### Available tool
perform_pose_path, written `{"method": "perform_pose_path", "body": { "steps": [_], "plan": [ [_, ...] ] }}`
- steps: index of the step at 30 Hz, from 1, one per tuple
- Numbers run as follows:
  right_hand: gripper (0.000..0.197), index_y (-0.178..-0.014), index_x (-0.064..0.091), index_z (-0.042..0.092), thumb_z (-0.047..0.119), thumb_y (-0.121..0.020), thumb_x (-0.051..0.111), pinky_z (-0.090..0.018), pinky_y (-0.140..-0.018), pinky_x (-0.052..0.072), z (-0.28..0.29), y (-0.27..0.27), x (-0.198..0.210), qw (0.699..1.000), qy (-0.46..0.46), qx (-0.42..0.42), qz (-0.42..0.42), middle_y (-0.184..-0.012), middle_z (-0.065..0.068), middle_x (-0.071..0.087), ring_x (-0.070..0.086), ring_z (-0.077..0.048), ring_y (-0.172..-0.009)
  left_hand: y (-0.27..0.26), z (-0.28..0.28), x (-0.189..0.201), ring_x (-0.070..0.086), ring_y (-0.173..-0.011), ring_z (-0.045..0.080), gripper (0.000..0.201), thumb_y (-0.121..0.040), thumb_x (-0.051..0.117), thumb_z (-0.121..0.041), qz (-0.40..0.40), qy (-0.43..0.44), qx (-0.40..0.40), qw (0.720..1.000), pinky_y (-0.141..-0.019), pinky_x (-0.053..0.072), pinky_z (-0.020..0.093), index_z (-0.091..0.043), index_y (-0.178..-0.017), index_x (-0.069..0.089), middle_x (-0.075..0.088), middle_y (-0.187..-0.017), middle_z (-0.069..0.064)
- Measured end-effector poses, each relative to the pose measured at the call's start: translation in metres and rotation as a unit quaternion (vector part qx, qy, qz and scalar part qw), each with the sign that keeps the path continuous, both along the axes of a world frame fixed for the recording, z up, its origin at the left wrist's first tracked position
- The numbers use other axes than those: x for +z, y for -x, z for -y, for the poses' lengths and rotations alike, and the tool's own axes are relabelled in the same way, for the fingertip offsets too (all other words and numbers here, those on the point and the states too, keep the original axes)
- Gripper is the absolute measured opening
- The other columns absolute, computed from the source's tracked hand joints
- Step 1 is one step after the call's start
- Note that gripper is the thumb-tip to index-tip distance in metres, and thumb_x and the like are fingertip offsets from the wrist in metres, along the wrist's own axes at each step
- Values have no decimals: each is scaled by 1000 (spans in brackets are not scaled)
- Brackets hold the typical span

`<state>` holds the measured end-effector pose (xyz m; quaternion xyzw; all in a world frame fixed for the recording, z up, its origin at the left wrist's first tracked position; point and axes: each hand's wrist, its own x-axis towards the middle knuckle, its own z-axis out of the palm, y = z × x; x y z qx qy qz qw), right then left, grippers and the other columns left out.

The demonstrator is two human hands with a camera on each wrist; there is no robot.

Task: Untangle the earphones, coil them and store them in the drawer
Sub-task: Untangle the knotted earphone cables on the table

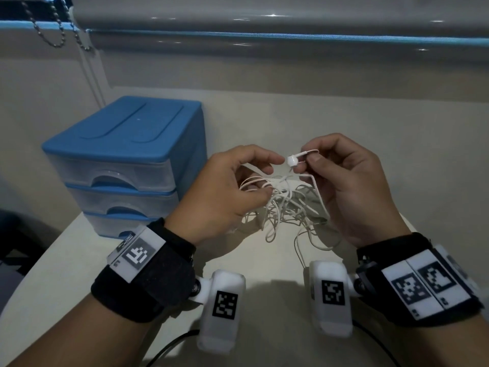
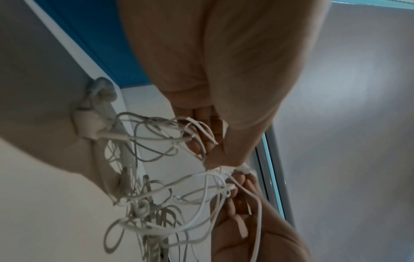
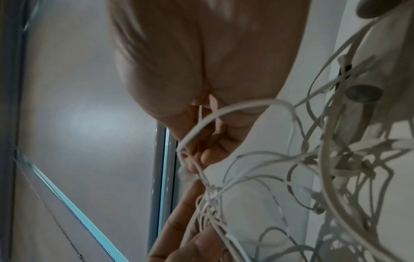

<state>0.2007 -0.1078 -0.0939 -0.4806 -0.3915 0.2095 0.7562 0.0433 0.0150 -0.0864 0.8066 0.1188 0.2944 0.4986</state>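
The white earphones (image 1: 285, 207) are a tangled bundle held just above the table (image 1: 264, 260), between both hands. My right hand (image 1: 307, 163) pinches the stem of one earbud (image 1: 292, 161) between thumb and forefinger, lifted above the knot. My left hand (image 1: 264, 169) has its fingers curled into several cable loops on the left of the bundle. In the left wrist view the cable (image 2: 156, 195) crosses my left fingers (image 2: 201, 138). In the right wrist view a strand (image 3: 224, 113) runs from my right fingers (image 3: 208, 156) into the tangle (image 3: 313, 168). The blue drawer unit (image 1: 124, 160) stands at the left, its three drawers shut.
A wall and a lowered roller blind (image 1: 264, 35) with a bead chain (image 1: 53, 35) lie behind the table. The table's left edge runs just below the drawer unit. Dark cables (image 1: 169, 345) trail off the near edge.
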Motion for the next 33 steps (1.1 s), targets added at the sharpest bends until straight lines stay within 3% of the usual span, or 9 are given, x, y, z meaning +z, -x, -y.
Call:
{"method": "perform_pose_path", "body": {
  "steps": [5,8,10,12,15,22,26,30,33],
  "plan": [
    [25,-77,64,0,-18,-85,49,-27,-74,54,4,6,5,999,-19,48,2,-88,-17,69,66,-23,-78,-2,-4,-7,63,-74,0,42,-84,78,-1,-60,-36,30,997,-75,53,18,-18,-122,74,69,-113,-8],
    [27,-65,59,-2,-18,-71,39,-27,-73,54,8,7,7,998,-17,53,7,-84,-20,67,65,-25,-76,-2,-7,-9,73,-83,15,19,-87,77,-8,-77,-40,62,994,-82,60,37,-21,-102,81,78,-97,-5],
    [23,-62,60,-3,-11,-66,39,-27,-75,53,9,6,7,998,-16,61,26,-82,-23,66,63,-28,-77,-2,-7,-8,71,-75,18,8,-89,77,-14,-78,-40,71,994,-74,57,37,-22,-92,79,77,-83,-1],
    [24,-61,61,-4,-6,-66,38,-28,-76,52,9,6,5,997,-9,68,42,-82,-26,65,61,-31,-78,-2,-5,-6,68,-72,10,6,-91,75,-15,-65,-50,70,994,-72,53,30,-20,-87,77,76,-81,-3],
    [27,-63,64,-5,-2,-72,39,-26,-72,50,9,7,5,995,6,74,73,-78,-26,65,60,-31,-77,-2,-4,-5,70,-78,20,6,-91,74,-11,-49,-41,65,996,-75,55,37,-16,-88,74,76,-82,1],
    [9,-78,69,-4,-4,-78,59,-35,-66,50,6,8,2,992,54,37,107,-77,-32,64,61,-26,-65,-2,-4,-4,69,-78,28,8,-89,76,-11,-32,-38,75,996,-73,56,42,-16,-86,71,74,-79,4],
    [9,-86,70,-1,-4,-80,76,-30,-62,50,7,10,3,987,88,22,135,-76,-22,67,60,-21,-59,-1,-4,-3,70,-76,25,7,-88,76,-12,-26,-36,86,995,-69,57,38,-16,-87,71,74,-79,4],
    [9,-83,77,7,0,-79,82,-37,-62,47,8,10,2,980,117,1,158,-73,-32,64,56,-30,-58,-1,-4,-3,67,-67,19,9,-86,76,-10,-23,-44,106,993,-60,52,28,-16,-83,71,71,-73,1],
    [10,-77,77,5,-2,-77,83,-38,-64,49,6,7,0,978,109,-29,173,-88,-18,70,58,-36,-63,-1,-5,-3,63,-62,10,11,-84,75,-8,-30,-57,118,991,-58,50,26,-17,-81,70,70,-70,-2]
  ]
}}
